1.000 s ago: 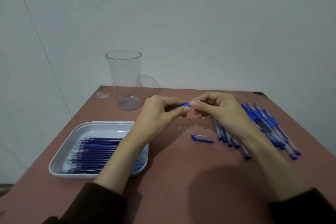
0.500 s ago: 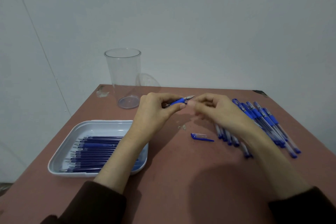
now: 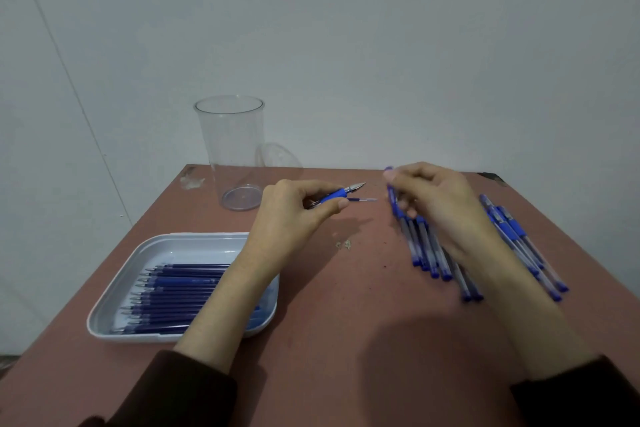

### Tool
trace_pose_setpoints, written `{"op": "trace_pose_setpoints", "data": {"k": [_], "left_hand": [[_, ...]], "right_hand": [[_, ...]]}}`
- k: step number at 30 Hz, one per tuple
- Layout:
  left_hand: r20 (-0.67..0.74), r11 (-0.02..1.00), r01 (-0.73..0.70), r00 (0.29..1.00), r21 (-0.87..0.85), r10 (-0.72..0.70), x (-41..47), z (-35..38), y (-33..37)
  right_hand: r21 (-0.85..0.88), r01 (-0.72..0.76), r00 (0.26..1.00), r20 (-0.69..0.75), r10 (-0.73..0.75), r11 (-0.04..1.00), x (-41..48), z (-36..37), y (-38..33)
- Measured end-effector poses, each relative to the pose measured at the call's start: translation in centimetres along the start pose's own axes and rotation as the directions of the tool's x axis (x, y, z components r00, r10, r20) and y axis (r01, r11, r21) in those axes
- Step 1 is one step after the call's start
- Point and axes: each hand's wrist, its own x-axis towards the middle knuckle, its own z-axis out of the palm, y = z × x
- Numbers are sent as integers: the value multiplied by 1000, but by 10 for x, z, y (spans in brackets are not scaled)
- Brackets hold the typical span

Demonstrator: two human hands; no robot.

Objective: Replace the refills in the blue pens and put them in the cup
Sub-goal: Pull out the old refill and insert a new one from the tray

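Observation:
My left hand (image 3: pixel 294 215) grips a blue pen grip piece (image 3: pixel 337 196) whose metal tip points right. A thin refill (image 3: pixel 365 200) sticks out just below it from the same hand. About a hand's width to the right, my right hand (image 3: pixel 436 208) holds a blurred pen barrel (image 3: pixel 393 198) with blue on it, above the loose blue pens (image 3: pixel 429 253). The clear cup (image 3: pixel 232 149) stands upright at the table's back left with nothing in it. A white tray (image 3: pixel 180 239) at the front left holds several dark blue refills (image 3: pixel 173 291).
More blue pens (image 3: pixel 519 236) lie fanned out right of my right wrist, reaching towards the table's right edge. Small crumbs (image 3: pixel 343 245) lie mid-table. A grey wall rises right behind the table's far edge. A chipped spot (image 3: pixel 190 178) marks the back left corner.
My hands have pulled apart: the left keeps the grip piece and refill, the right has moved right with the barrel. The blue cap that lay mid-table is no longer seen there.

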Motion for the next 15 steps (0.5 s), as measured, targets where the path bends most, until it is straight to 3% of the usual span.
{"op": "trace_pose_setpoints", "data": {"k": [2, 5, 11, 15], "left_hand": [[2, 1000, 1, 1000, -5, -1, 0, 1, 0], [13, 1000, 0, 1000, -13, 0, 0, 1, 0], [38, 999, -20, 999, -32, 22, 0, 2, 0], [43, 999, -21, 999, -44, 23, 0, 2, 0]], "right_hand": [[268, -29, 998, -50, 44, 963, 2, 1, -1], [450, -69, 997, -9, 82, 890, 2, 5, 0], [579, -87, 996, 45, 75, 811, 1, 16, 5], [571, -88, 995, 89, 45, 816, -2, 20, 4]]}}
